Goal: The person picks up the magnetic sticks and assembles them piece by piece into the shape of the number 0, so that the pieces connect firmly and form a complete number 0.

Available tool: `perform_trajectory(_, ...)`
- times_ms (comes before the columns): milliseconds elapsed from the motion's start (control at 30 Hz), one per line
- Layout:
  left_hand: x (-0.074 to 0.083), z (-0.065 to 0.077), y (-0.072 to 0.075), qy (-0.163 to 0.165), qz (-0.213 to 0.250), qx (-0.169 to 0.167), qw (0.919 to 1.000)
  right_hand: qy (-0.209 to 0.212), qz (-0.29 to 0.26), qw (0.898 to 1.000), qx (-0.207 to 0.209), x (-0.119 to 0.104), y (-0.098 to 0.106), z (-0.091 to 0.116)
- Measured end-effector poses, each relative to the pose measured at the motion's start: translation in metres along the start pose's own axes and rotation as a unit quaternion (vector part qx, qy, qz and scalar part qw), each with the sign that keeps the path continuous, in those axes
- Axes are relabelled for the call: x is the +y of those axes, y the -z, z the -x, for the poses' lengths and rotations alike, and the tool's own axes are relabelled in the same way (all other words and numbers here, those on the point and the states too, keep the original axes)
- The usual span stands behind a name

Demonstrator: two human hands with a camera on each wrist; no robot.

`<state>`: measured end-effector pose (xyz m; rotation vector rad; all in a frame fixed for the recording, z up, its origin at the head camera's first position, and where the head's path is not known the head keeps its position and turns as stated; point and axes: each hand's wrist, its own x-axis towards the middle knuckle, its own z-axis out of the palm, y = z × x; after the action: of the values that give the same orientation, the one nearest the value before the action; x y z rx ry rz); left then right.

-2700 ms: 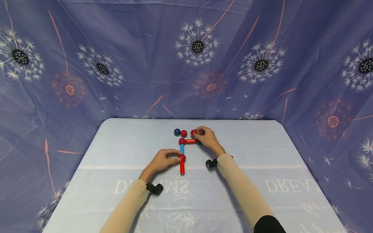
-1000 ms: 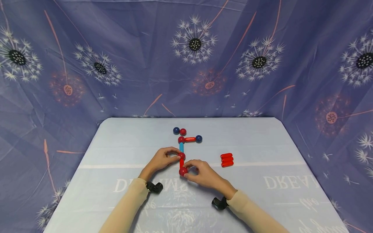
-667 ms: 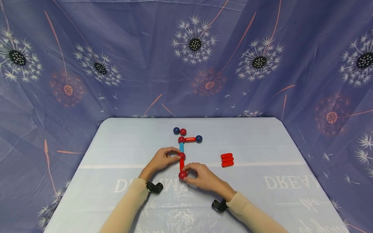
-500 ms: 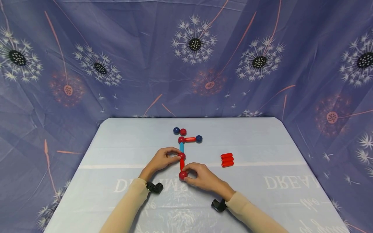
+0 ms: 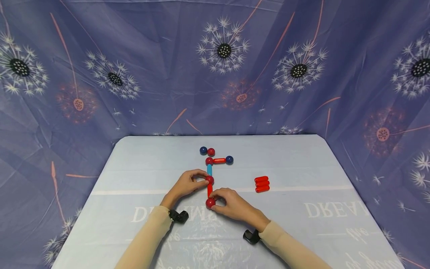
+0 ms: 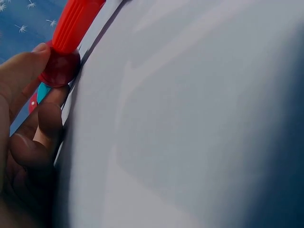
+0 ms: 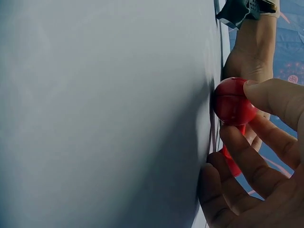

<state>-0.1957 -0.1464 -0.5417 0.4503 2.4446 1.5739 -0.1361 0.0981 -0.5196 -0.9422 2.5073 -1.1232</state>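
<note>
A chain of balls and rods lies on the table in the head view. My left hand pinches its middle red ball between thumb and index finger. From that ball a light-blue rod runs back to another red ball, where a red rod leads right to a dark blue ball. A second red rod points toward me. At its near end my right hand pinches a red ball. Ball and rod appear to touch.
Behind the chain sit a loose dark blue ball and a loose red ball, side by side. To the right, several red rods lie stacked in a row on the white tabletop. A patterned curtain closes off the back.
My right hand has brought a red ball from the back to the near end of the red rod, then drawn slightly toward me with it. The left hand keeps its hold.
</note>
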Motion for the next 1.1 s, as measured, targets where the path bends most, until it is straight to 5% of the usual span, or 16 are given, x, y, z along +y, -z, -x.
perform_trajectory(633, 0.002, 0.001, 0.001, 0.013, -0.025, 0.005, 0.9996, -0.028, -0.006, 1.000, 0.009, 0.009, 0.024, 0.010)
perform_trajectory(1100, 0.000, 0.001, 0.002, 0.023, -0.021, -0.006, 0.9995, -0.062, 0.015, 0.987, 0.147, 0.047, 0.091, 0.029)
